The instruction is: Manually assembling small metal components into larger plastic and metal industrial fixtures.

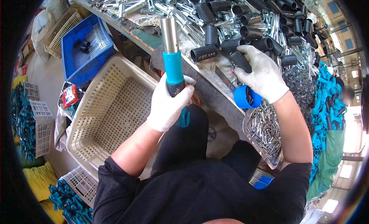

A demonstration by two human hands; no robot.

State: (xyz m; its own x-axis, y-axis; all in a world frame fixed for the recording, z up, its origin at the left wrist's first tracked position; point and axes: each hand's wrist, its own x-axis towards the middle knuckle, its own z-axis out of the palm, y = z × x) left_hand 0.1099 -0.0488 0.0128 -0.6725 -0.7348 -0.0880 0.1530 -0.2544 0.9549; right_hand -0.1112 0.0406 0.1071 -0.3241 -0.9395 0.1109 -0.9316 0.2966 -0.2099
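Observation:
My left hand [166, 102], in a white glove, is wrapped round an upright teal tool body [173, 66]. A bright metal tube [169, 35] rises from its top, and a black collar [176, 88] shows between my fingers. At the table's edge my right hand [265, 72], gloved too, has thumb and fingers closed round a black plastic sleeve [240, 61]. Below that hand are a flat metal blade [224, 77] and a blue ring-shaped container [241, 97] with dark small parts inside. More black sleeves [203, 53] lie just beyond my right fingers.
Metal tubes [184, 16] are heaped across the table. A pan of small metal pins [265, 129] sits by my right forearm, with teal parts [324, 97] piled farther right. A large cream perforated crate [119, 108] stands at left, near a blue bin [71, 66].

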